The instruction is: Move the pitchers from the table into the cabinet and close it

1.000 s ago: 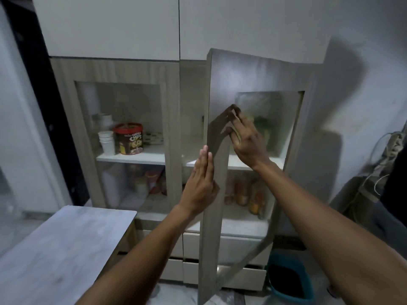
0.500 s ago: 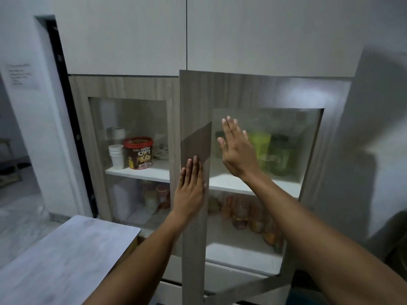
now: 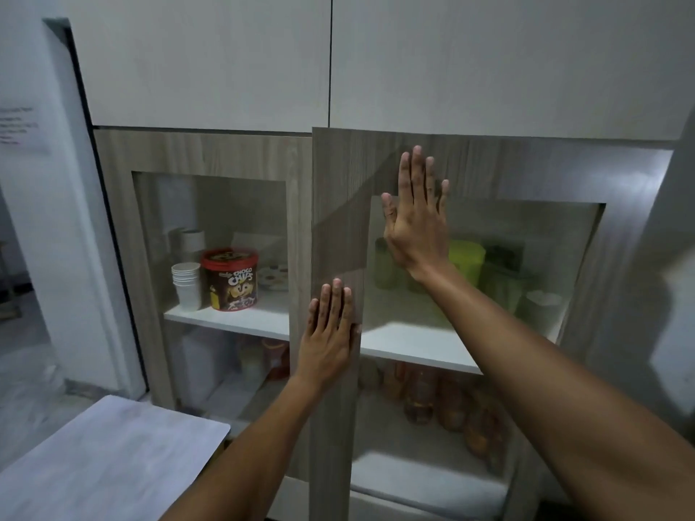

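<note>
**Both palms flat on the right cabinet door**

White upper panels [image 3: 233,62] run across the top of the view, and below them sits a wood-grain cabinet [image 3: 203,152] with two glass-fronted doors. At lower left you see the corner of a pale marbled table [image 3: 113,460].

1. Left hand [image 3: 328,344]: your palm lies flat against the left wooden upright of the right door [image 3: 526,171], fingers straight, together and pointing up. It grips nothing.
2. Right hand [image 3: 415,223]: your palm is spread flat higher up, across the corner where the door's wooden frame meets the glass pane [image 3: 489,317]. The fingers are extended and slightly fanned. It grips nothing.
3. Door position: the left edge of the right door stands slightly proud of the left door [image 3: 297,220], so it is not fully flush.

Pitchers: behind the glass of the right door, on the upper white shelf [image 3: 413,351], you can make out lime-green pitchers [image 3: 466,261] beside darker green containers. The glass blurs them, so their exact number cannot be told.

Other contents: behind the left door, a stack of white cups [image 3: 186,283] stands just beside a red-lidded cereal tub [image 3: 231,280]. On the lower right shelf, amber jars [image 3: 451,404] stand in a group.
</note>
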